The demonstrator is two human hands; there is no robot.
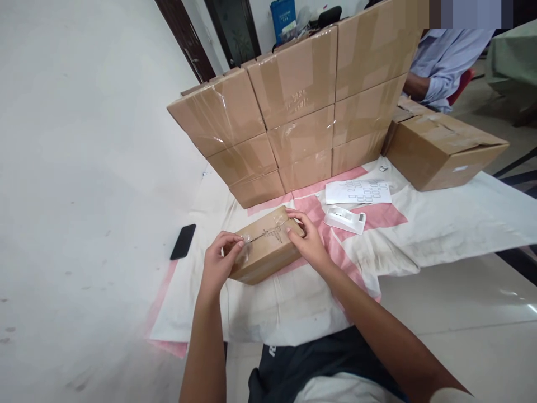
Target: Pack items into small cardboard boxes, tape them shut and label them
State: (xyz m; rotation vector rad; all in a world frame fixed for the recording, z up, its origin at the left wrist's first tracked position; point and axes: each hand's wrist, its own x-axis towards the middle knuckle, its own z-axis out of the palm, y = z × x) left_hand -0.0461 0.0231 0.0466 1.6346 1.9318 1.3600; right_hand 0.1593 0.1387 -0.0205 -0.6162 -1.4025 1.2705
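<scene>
A small brown cardboard box (264, 249) lies on a white and pink cloth (419, 229) in front of me. My left hand (220, 263) grips its near left end, fingers curled and pinching clear tape at the top edge. My right hand (306, 238) presses on the box's right end, fingers bent over the tape strip along the top seam. A white tape dispenser (346, 219) rests on the cloth just right of the box.
A wall of stacked taped cartons (302, 106) stands behind the box. A larger carton (440, 148) sits at right, near a seated person's sleeve (444, 61). A label sheet (358, 192) lies by the dispenser. A black phone (183, 241) lies at left.
</scene>
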